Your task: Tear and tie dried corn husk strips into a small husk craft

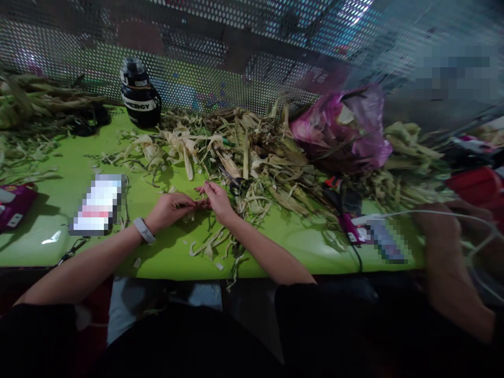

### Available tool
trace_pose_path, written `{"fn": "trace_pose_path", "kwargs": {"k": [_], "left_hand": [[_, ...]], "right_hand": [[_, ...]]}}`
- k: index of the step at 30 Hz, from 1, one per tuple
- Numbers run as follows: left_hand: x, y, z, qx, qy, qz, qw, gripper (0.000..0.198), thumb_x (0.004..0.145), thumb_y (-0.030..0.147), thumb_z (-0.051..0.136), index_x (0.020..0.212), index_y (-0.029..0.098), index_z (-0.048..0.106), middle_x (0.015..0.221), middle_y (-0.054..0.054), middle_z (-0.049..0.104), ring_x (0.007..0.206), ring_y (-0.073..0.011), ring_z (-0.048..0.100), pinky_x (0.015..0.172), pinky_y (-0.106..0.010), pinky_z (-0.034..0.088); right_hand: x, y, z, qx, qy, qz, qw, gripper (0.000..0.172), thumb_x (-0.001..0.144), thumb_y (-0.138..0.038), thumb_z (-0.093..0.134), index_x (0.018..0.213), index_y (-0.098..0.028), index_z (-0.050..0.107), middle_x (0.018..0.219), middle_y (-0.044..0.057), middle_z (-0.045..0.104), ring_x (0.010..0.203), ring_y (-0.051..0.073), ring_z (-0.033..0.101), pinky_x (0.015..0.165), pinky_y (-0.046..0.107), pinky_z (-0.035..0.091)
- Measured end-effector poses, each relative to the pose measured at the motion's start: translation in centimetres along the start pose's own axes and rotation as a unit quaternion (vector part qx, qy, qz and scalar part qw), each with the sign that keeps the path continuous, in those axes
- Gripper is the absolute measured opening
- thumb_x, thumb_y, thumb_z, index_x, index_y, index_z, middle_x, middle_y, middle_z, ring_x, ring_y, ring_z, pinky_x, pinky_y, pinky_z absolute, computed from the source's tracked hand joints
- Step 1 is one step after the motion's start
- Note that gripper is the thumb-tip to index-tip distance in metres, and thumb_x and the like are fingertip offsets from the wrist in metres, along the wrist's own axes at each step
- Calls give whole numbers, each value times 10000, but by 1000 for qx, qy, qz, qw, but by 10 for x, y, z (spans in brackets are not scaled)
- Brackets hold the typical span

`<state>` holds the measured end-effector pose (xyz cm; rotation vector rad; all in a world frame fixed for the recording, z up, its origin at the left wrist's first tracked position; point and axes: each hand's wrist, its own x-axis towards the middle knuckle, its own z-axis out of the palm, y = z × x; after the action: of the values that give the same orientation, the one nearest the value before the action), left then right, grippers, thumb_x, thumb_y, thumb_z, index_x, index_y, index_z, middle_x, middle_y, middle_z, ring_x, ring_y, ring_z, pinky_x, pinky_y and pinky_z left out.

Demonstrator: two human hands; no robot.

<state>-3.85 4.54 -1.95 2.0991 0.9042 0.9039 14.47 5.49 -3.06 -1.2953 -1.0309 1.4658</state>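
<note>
My left hand (170, 207), with a white band on its wrist, and my right hand (218, 201) meet over the green table (63, 210). Both pinch a thin pale strip of dried corn husk (196, 203) that runs between their fingertips. Loose husk scraps (210, 245) lie on the table just under my hands. A big heap of dried husks (255, 163) spreads behind my right hand, with dark scissors (235, 185) lying at its near edge.
A black bottle (138, 94) stands at the back by the perforated metal screen. A pink plastic bag (346, 128) sits back right. A phone (98, 205) lies on the left, a pink tool (350, 223) with a cable on the right. Another person's arm (449, 268) is far right.
</note>
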Motion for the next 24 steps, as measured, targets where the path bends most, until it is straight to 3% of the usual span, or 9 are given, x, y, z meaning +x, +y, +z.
{"fn": "trace_pose_path", "kwargs": {"k": [6, 9, 13, 18, 24], "left_hand": [[3, 0, -2, -54, 1, -6, 999, 105, 793, 260, 694, 819, 185, 763, 891, -89, 744, 839, -181, 683, 793, -320, 546], [2, -1, -1, -59, -27, -12, 998, 110, 797, 265, 692, 823, 184, 760, 916, -86, 742, 847, -176, 683, 796, -307, 537], [2, -2, 0, -106, -83, -85, 987, 190, 806, 317, 680, 862, 144, 734, 852, -76, 745, 747, -154, 673, 711, -272, 527], [5, 4, -3, -177, -101, -144, 968, 261, 813, 383, 663, 820, 123, 659, 745, -44, 689, 638, -111, 603, 618, -233, 483], [7, 9, -4, -197, -93, -195, 956, 313, 804, 444, 655, 796, 137, 594, 651, 1, 607, 526, -78, 506, 503, -202, 401]], "right_hand": [[-1, -3, 0, 17, 8, 15, 1000, 369, 812, -579, 563, 797, -215, 501, 1106, 35, 683, 671, 121, 688, 547, 239, 551], [-2, -5, 1, 23, 12, 20, 999, 364, 816, -572, 561, 804, -214, 499, 1093, 30, 685, 674, 126, 695, 531, 231, 543], [-6, -6, 3, 16, 1, 17, 1000, 354, 823, -553, 560, 797, -205, 497, 1061, 28, 691, 569, 94, 665, 457, 193, 486], [-6, -5, 5, 3, 3, 20, 1000, 401, 799, -599, 567, 790, -205, 490, 1036, 22, 692, 534, 76, 629, 444, 186, 473], [-5, -8, -3, -59, -30, -41, 997, 400, 781, -587, 602, 738, -191, 562, 759, 1, 657, 568, 89, 601, 531, 207, 500]]}}
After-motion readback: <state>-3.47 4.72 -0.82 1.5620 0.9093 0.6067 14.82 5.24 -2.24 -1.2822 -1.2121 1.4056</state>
